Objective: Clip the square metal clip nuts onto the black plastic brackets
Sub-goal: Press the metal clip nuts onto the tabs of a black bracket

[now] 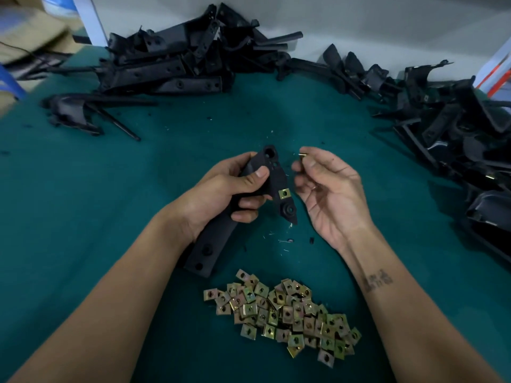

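A black bracket (272, 178) is gripped in the left hand (221, 194), one nut (284, 193) already clipped on. Another nut (302, 155) is pinched by the right hand (329, 189), just beside the bracket's top.

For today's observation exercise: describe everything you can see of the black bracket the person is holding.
The black bracket is a long, matte, plastic-looking piece with round holes at both ends. The left hand grips its middle, holding it tilted above the green table. One brass-coloured clip nut already sits on its right edge.
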`<move>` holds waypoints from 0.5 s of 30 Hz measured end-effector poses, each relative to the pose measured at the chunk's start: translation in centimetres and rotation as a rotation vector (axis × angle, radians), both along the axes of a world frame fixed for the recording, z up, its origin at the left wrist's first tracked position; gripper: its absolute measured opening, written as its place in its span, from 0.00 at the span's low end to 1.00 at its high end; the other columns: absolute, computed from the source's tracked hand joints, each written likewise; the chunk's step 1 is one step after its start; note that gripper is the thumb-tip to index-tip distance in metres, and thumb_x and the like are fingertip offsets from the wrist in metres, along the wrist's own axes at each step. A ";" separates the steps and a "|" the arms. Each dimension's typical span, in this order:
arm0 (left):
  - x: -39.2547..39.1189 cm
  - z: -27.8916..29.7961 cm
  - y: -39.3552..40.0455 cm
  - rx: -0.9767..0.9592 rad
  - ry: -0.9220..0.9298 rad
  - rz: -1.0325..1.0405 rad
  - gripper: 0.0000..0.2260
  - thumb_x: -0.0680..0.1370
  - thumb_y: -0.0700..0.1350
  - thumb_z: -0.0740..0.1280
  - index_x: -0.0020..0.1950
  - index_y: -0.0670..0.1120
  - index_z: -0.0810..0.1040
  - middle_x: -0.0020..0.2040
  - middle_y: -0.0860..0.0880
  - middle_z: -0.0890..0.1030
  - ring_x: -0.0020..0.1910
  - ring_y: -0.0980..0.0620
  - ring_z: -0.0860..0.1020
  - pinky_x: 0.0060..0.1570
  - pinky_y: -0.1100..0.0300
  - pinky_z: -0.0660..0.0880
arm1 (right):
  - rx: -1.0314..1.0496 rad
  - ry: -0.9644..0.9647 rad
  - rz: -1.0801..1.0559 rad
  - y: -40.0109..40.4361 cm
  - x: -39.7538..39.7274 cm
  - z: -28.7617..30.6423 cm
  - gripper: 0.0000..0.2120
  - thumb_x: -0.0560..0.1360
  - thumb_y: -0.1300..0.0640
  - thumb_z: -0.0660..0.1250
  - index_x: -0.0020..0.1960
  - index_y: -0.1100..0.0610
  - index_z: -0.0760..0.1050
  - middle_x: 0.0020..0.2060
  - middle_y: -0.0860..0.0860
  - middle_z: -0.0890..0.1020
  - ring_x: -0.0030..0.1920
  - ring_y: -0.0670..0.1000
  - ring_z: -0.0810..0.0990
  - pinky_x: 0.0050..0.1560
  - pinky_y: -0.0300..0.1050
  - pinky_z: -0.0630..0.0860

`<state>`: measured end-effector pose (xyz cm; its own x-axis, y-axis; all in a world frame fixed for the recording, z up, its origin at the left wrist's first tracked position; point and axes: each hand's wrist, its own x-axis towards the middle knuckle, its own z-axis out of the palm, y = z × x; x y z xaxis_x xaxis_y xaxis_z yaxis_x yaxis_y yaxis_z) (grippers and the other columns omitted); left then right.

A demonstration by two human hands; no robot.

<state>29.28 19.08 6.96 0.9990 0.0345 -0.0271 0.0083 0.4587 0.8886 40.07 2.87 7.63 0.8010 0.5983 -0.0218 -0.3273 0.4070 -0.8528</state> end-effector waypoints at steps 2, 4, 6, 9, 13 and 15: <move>0.1 -0.1 -0.1 0.044 0.002 -0.006 0.09 0.80 0.41 0.65 0.58 0.42 0.70 0.39 0.47 0.73 0.29 0.54 0.62 0.23 0.65 0.64 | -0.013 -0.074 0.031 0.1 -0.2 -0.4 0.06 0.74 0.65 0.69 0.46 0.60 0.86 0.39 0.58 0.86 0.37 0.51 0.84 0.40 0.40 0.80; 0.2 -0.2 -0.2 0.065 0.002 -0.008 0.11 0.80 0.42 0.65 0.60 0.42 0.70 0.41 0.44 0.72 0.29 0.54 0.63 0.23 0.65 0.64 | -0.010 -0.118 0.040 0.2 -0.5 -0.5 0.06 0.73 0.65 0.70 0.45 0.61 0.86 0.38 0.57 0.86 0.36 0.50 0.84 0.37 0.39 0.79; 0.3 -0.2 -0.1 0.084 0.004 0.000 0.11 0.80 0.42 0.66 0.60 0.42 0.70 0.42 0.43 0.73 0.28 0.54 0.63 0.23 0.65 0.65 | -0.021 -0.138 0.023 0.2 -0.6 -0.5 0.07 0.72 0.65 0.71 0.49 0.61 0.84 0.38 0.56 0.86 0.37 0.50 0.84 0.37 0.39 0.79; 0.3 -0.2 0.0 0.116 -0.005 0.013 0.10 0.80 0.42 0.65 0.59 0.41 0.70 0.40 0.44 0.74 0.28 0.54 0.63 0.23 0.65 0.65 | -0.055 -0.149 -0.018 0.3 -0.8 -0.5 0.12 0.71 0.64 0.72 0.55 0.61 0.82 0.39 0.55 0.86 0.41 0.52 0.84 0.50 0.53 0.80; 0.3 -0.2 -0.2 0.162 -0.007 0.024 0.10 0.80 0.43 0.64 0.58 0.40 0.70 0.38 0.46 0.74 0.28 0.55 0.63 0.24 0.65 0.65 | -0.042 -0.085 -0.053 0.6 -1.5 -0.3 0.10 0.68 0.64 0.74 0.49 0.63 0.80 0.41 0.58 0.86 0.42 0.55 0.85 0.62 0.77 0.71; 0.3 -0.1 -0.3 0.182 -0.003 0.030 0.09 0.79 0.43 0.65 0.56 0.40 0.70 0.37 0.47 0.74 0.28 0.55 0.63 0.24 0.65 0.65 | -0.037 -0.055 -0.066 0.7 -1.7 -0.2 0.10 0.67 0.63 0.75 0.47 0.63 0.81 0.40 0.58 0.86 0.41 0.55 0.85 0.61 0.75 0.73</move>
<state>29.57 18.78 6.82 0.9975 0.0687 -0.0149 -0.0057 0.2902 0.9569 38.38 3.54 7.46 0.8392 0.5438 0.0025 -0.2528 0.3943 -0.8835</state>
